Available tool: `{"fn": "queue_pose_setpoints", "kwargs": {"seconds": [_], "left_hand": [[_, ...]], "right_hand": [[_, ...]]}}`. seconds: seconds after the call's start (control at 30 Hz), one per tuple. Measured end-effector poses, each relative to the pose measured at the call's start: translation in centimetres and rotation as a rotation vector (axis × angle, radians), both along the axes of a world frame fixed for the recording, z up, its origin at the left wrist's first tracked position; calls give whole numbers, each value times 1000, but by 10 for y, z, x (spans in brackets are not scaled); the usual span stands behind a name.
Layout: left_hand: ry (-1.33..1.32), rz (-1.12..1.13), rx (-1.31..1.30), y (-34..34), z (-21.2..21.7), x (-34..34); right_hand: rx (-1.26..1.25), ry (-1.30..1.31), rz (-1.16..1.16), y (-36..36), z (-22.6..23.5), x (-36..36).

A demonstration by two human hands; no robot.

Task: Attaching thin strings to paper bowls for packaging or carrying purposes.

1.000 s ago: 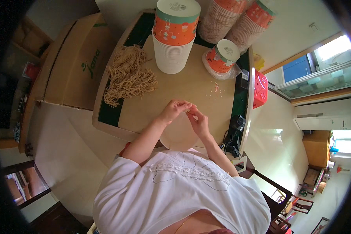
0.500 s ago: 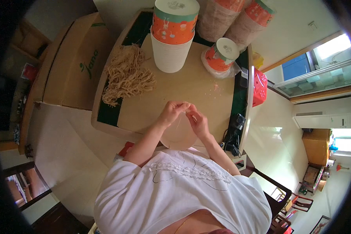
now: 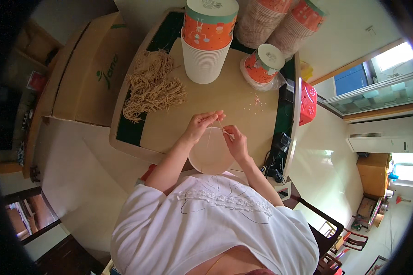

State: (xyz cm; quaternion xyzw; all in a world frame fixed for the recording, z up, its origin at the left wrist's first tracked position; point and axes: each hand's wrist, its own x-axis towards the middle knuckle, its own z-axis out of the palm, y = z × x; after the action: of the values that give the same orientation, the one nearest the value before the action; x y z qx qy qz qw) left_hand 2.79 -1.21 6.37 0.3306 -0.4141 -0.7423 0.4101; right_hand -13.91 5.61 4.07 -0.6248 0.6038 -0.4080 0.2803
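By green-topped table [image 3: 128,132], white container [image 3: 210,158], pale floor [image 3: 94,160]

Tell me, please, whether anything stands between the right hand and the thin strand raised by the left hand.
Nothing visible does: the thin strand runs from the left hand down to the fingertips of the right hand. The pale round container shows below the hands, not between them.

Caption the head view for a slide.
Left hand and right hand hold thin pale string over a round white container.
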Motion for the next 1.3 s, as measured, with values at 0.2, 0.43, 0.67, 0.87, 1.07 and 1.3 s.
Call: {"fn": "queue_pose_setpoints", "kwargs": {"seconds": [0.2, 0.43, 0.67, 0.87, 1.07, 1.3], "left_hand": [[-58, -46, -38, 0, 6, -1], [-669, -115, -436, 6, -1, 4], [-794, -198, -501, -14, 10, 2], [-812, -185, -496, -19, 29, -2], [-747, -161, -495, -17, 29, -7], [-689, -137, -504, -21, 16, -12]], "right_hand": [[67, 17, 57, -2, 13, 1], [13, -66, 47, -7, 16, 1], [353, -191, 186, -31, -13, -32], [448, -242, 227, -41, 17, -31], [386, -168, 200, -38, 18, -30], [265, 64, 117, -35, 37, -18]]}}
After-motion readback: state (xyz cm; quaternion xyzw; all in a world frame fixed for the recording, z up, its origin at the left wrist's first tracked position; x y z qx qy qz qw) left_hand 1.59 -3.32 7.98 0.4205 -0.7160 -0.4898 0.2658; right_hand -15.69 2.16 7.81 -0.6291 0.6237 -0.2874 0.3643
